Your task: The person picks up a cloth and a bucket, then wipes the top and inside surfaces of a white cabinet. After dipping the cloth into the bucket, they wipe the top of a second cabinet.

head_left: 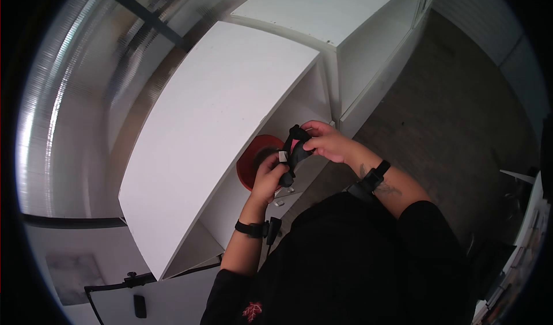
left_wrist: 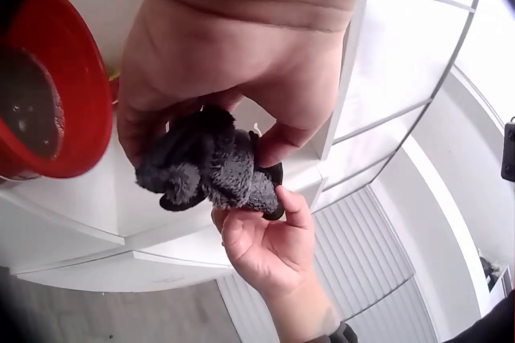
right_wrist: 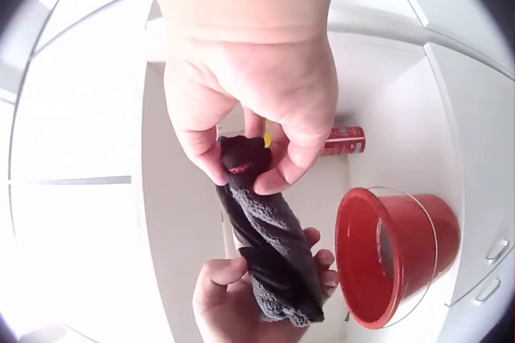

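A dark grey, fuzzy cloth [right_wrist: 278, 230] is twisted lengthwise into a thick roll between both hands. My left hand [head_left: 266, 178] grips one end, thumb and fingers wrapped about it. At the opposite end, my right hand [head_left: 328, 142] pinches the cloth between thumb and fingers; a bit of pink shows there. Close beside the cloth stands a red bucket [right_wrist: 430, 246] with a wire handle. Murky, greyish water [left_wrist: 28, 106] shows inside it in the left wrist view.
The bucket is within a white cabinet [head_left: 213, 94], under its top panel. A red can [right_wrist: 344, 141] lies behind the right hand. Another white cabinet [head_left: 322, 8] adjoins at the back. Dark floor [head_left: 426, 100] extends to the right.
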Action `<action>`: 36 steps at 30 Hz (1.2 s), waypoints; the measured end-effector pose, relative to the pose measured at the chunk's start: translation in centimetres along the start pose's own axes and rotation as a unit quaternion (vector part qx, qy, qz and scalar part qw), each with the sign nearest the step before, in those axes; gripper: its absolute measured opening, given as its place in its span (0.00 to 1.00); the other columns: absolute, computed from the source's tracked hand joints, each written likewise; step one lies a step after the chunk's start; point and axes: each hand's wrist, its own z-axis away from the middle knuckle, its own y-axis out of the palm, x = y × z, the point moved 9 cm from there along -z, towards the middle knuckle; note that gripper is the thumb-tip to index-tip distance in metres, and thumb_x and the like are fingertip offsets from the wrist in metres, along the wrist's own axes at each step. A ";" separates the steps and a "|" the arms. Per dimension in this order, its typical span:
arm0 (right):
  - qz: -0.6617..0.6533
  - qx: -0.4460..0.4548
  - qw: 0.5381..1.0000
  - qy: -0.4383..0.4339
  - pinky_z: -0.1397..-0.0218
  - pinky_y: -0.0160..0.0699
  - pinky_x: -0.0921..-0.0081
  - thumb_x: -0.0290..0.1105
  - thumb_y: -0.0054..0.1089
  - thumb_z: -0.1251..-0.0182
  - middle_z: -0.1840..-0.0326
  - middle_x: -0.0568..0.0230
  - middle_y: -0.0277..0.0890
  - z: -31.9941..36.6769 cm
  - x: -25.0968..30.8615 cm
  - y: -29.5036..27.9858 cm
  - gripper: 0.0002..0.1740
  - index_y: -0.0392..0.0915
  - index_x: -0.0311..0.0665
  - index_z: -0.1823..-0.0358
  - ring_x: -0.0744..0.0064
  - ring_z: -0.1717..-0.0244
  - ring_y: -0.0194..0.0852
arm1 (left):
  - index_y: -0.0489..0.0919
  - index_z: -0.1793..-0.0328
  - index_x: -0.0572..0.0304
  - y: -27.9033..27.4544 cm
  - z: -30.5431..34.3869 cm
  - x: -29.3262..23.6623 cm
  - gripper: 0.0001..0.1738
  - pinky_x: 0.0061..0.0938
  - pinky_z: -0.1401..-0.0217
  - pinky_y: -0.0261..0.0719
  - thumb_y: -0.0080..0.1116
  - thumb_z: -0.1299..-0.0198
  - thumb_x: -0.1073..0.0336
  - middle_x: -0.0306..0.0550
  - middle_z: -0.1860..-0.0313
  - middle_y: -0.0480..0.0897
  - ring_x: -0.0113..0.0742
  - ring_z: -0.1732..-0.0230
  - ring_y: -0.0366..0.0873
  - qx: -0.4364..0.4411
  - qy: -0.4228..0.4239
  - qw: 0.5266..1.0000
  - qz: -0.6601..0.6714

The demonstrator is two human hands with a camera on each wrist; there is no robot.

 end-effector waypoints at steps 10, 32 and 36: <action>-0.003 -0.102 0.994 -0.040 0.50 0.79 0.69 0.16 0.58 0.45 0.50 0.61 0.75 10.8 9.7 -16.5 0.23 0.72 0.36 0.46 0.68 0.50 0.75 | 0.74 0.39 0.63 20.9 -7.9 -0.8 0.29 0.22 0.59 0.77 0.68 0.51 0.74 0.39 0.61 0.80 0.25 0.62 0.78 0.157 -0.065 0.967 -0.189; 0.045 -0.235 0.965 -0.104 0.59 0.75 0.78 0.28 0.67 0.40 0.61 0.70 0.72 19.2 18.8 -32.8 0.16 0.71 0.39 0.54 0.80 0.60 0.71 | 0.67 0.36 0.55 42.6 -20.2 -0.8 0.39 0.31 0.44 0.79 0.70 0.55 0.82 0.41 0.46 0.74 0.35 0.42 0.71 0.165 0.041 0.985 -0.038; 0.063 -0.253 0.963 -0.073 0.56 0.73 0.79 0.20 0.61 0.43 0.62 0.71 0.73 19.1 22.3 -36.0 0.17 0.72 0.36 0.51 0.80 0.60 0.72 | 0.69 0.39 0.54 44.5 -24.0 -1.0 0.38 0.29 0.46 0.77 0.74 0.57 0.78 0.39 0.51 0.72 0.32 0.49 0.71 0.210 0.076 0.975 0.006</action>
